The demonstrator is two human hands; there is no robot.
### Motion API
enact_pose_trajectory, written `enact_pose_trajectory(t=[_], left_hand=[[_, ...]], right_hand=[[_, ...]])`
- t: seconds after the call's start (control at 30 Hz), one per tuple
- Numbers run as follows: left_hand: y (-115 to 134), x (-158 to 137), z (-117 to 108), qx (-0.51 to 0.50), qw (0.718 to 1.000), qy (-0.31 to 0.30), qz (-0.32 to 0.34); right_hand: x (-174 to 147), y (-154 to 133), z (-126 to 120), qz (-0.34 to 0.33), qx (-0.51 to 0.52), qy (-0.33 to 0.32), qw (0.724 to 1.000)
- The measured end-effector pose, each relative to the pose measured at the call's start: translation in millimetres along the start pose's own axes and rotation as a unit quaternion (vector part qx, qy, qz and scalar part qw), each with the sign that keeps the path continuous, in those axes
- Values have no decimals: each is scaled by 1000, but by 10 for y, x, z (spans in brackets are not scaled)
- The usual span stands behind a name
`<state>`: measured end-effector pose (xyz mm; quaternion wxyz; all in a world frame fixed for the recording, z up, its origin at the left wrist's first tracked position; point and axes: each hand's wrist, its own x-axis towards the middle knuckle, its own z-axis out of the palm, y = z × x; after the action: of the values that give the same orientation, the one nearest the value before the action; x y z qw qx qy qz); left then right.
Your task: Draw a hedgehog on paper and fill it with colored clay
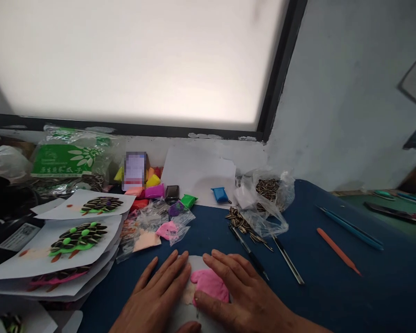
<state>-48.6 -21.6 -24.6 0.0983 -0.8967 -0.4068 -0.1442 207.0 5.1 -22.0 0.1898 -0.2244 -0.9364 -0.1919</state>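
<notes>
A flattened piece of pink modelling clay [212,283] lies on a white sheet of paper [196,262] at the table's near edge. Beside it on the left is a thin pale peach patch of clay [188,296]. My right hand [241,289] rests over the pink clay, its thumb on the lower part and its fingers stretched out along the right and top. Flat on the paper's left side lies my left hand [159,289], fingers extended, next to the peach patch. Part of the paper is hidden under both hands.
Stacked seed-and-clay pictures [79,240] stand left. Behind are clay packets [154,191], opened clay bags [168,230] and a blue packet [220,194]. Sunflower seeds [241,219] lie by a plastic bag [273,203]. Pens [249,252], an orange tool [338,251] and blue tweezers [353,228] lie right.
</notes>
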Motion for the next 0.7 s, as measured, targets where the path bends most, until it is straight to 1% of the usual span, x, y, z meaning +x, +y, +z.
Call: enact_pose_trajectory(t=[0.1, 0.3, 0.43, 0.53, 0.6, 0.63, 0.7], left_hand=[[2, -5, -6, -19, 1000, 7, -5], [-2, -11, 36, -18, 1000, 4, -6], [-18, -21, 58, -22, 1000, 4, -5], [-32, -29, 49, -37, 999, 8, -11], [-40, -35, 47, -39, 999, 5, -11], [-44, -38, 50, -38, 999, 5, -10], [-52, -43, 67, -38, 999, 8, -5]], right_hand=[[8, -12, -32, 2, 15, 14, 1000], [0, -62, -41, 19, 26, 86, 996], [-3, -46, -58, 18, 36, 103, 994], [-37, -31, 6, 34, 40, 92, 994], [-75, -33, 97, 72, 46, 70, 994], [-95, -35, 146, 91, 44, 71, 992], [-125, -38, 229, 93, 49, 32, 994]])
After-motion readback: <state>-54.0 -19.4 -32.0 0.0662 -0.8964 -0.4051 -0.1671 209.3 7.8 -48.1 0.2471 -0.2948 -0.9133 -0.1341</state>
